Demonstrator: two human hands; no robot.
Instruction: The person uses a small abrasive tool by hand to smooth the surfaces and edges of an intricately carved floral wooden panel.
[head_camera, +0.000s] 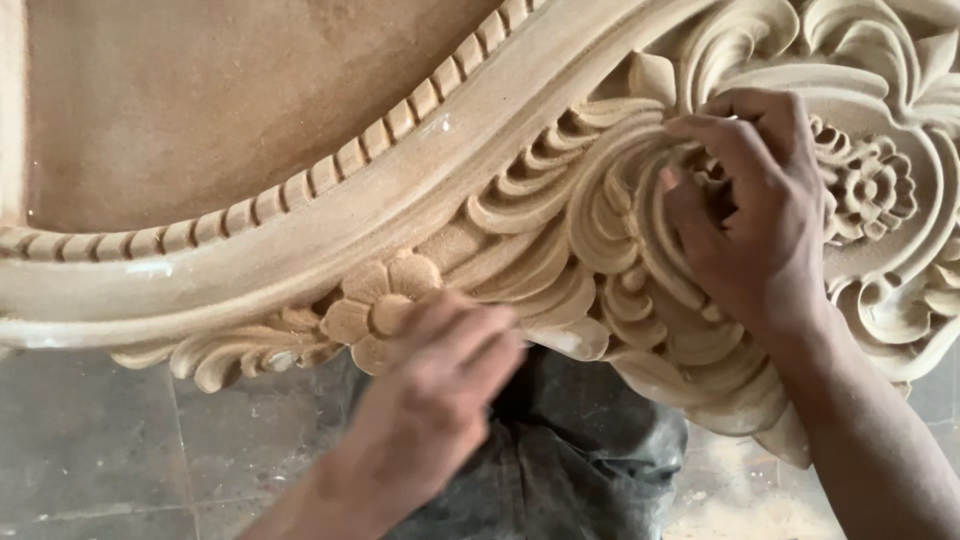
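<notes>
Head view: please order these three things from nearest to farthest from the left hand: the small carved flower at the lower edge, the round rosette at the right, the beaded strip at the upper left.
From the left hand:
1. Small carved flower, directly under its fingers, lower edge.
2. Beaded strip, above, toward upper left.
3. Round rosette, far right, beyond the right hand.

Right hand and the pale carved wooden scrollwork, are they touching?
Touching. The head view shows the right hand with fingertips pressed into the pale carved wooden scrollwork.
</notes>
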